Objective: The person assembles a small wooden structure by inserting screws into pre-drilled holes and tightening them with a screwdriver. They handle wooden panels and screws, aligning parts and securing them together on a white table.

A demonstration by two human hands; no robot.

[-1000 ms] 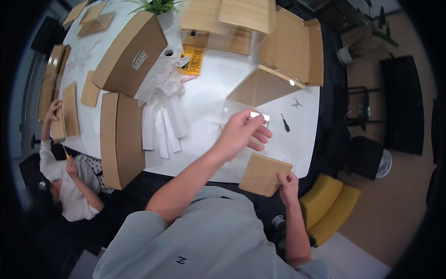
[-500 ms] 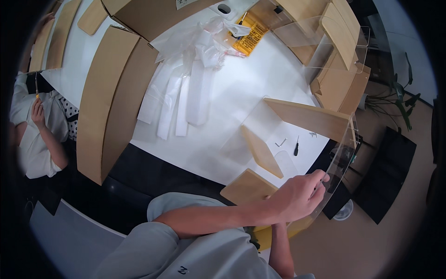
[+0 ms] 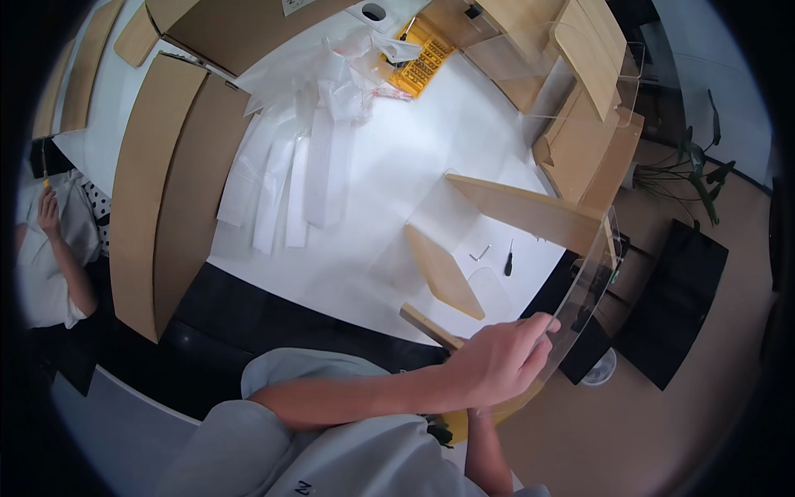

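The left hand, low and right of the frame's centre, had its fingers curled in at the edge of a clear panel, though I couldn't tell whether they pinched it, and the right hand was lost behind it, only its forearm showing below. Just left of the knuckles a wooden board poked out nearly edge-on, with a tilted board and a longer board above. Beyond lay a dark screwdriver, a hex key and, toward the upper left, crumpled plastic wrapping.
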